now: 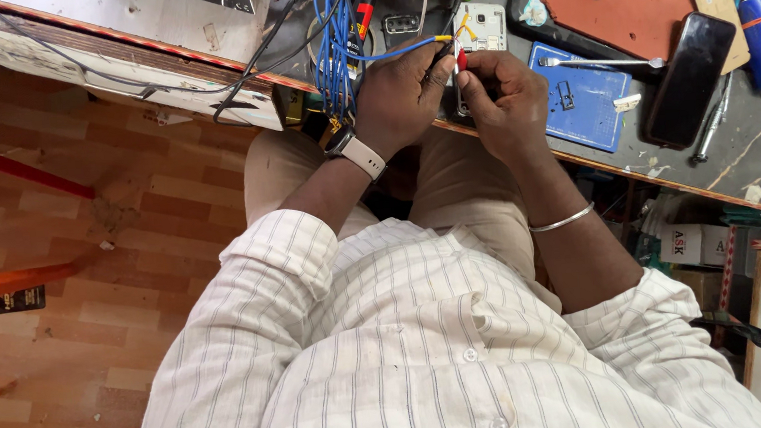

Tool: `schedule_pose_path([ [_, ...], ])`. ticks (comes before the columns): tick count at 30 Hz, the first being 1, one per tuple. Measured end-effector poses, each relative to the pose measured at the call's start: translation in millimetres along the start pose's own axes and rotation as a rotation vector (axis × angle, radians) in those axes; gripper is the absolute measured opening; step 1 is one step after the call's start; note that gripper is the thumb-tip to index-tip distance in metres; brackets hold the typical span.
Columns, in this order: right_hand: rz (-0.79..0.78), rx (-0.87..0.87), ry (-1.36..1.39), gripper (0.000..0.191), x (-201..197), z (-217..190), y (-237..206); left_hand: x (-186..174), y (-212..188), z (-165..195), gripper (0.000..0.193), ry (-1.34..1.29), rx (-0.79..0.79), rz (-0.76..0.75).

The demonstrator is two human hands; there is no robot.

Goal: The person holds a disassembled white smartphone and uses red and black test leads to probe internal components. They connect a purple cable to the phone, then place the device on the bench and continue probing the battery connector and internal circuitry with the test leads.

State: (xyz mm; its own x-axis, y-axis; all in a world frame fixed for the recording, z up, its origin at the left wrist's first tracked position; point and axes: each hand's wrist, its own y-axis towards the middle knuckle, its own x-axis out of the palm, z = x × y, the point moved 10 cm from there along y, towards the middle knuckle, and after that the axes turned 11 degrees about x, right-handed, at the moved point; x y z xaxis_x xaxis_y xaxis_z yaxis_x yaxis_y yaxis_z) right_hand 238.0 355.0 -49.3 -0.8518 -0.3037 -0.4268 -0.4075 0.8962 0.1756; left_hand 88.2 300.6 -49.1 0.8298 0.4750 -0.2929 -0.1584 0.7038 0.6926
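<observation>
Two hands: the left hand (402,93) and the right hand (503,98) meet just above the near edge of the workbench (744,168), over the person's lap.
Left hand: fingers pinched narrow on a thin blue wire (385,54) with a yellow tip, which runs back to a hanging bundle of blue wires (332,44) on the far side of that hand.
Right hand: closed tight round a small red-handled tool (460,58), its tip touching the wire's end; what kind of tool it is cannot be told.
Doing it well: a judgement only, but the work looks fine, so wrists braced near the bench edge and the wire kept taut should steady the tip.
Edges: the bench edge runs slantwise just under both hands; anything dropped would fall past it to the lap.
Room to the right of the hands: crowded, with a blue mat (583,100), a metal pick (601,62) and a dark phone (691,77) close by.
Room to the left of the hands: cables drape over the bench edge, then wooden floor (82,268) well clear.
</observation>
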Motion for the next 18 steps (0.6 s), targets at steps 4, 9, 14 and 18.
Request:
schedule_pose_path([
  [4, 0.011, -0.009, -0.014, 0.01, -0.8, 0.7, 0.6, 0.2, 0.6, 0.7, 0.024, -0.009, 0.017, 0.007],
  [9, 0.003, -0.023, 0.036, 0.012, -2.8, 5.2, -0.4, 5.4, -0.6, -1.9, 0.024, -0.001, 0.003, -0.015],
  [14, 0.001, -0.018, 0.025, 0.012, -3.0, 5.6, -2.3, 5.4, -0.3, 1.5, 0.024, 0.015, 0.029, -0.024],
  [18, 0.013, -0.032, 0.017, 0.012, -4.2, -0.6, -2.8, 3.7, 2.4, 4.9, 0.023, 0.01, 0.044, -0.03],
])
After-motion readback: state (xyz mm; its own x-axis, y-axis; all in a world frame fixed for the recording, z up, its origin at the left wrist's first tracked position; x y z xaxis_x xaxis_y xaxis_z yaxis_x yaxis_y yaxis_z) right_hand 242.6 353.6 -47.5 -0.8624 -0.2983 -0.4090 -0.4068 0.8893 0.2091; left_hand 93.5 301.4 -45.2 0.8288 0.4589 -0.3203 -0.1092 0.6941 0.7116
